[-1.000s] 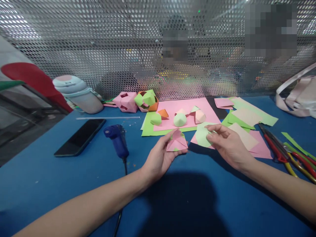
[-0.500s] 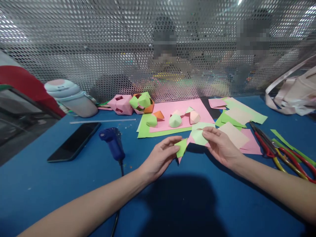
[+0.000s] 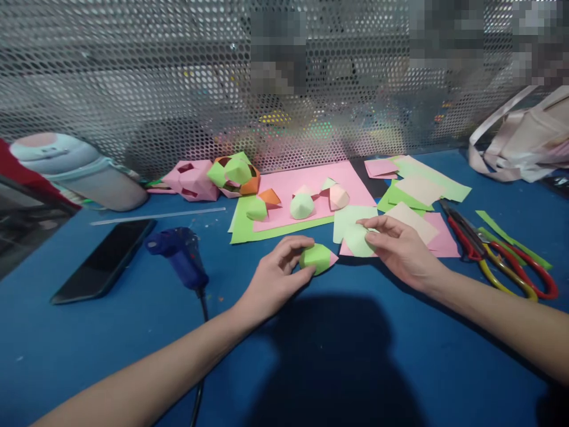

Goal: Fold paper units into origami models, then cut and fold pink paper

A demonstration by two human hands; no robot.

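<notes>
And it's the left hand on the green-and-pink folded piece, grip narrow, thumb on the near side, fingers on the far side, over the blue table; feather-light by the look of it, fairly stiff along its folds yet easily crushed, so the edges are the place to take hold, not the bulging middle; its pink tip points right, just beside the pale green paper pinched by the right hand's thumb and fingers (right hand, pink showing beneath that sheet); light too, bendy, likely to crease under a hard squeeze, best held by a corner; to the containers, far left, the bottle appears lidded, contents hidden; far right, a pale bag, its inside out of sight.
</notes>
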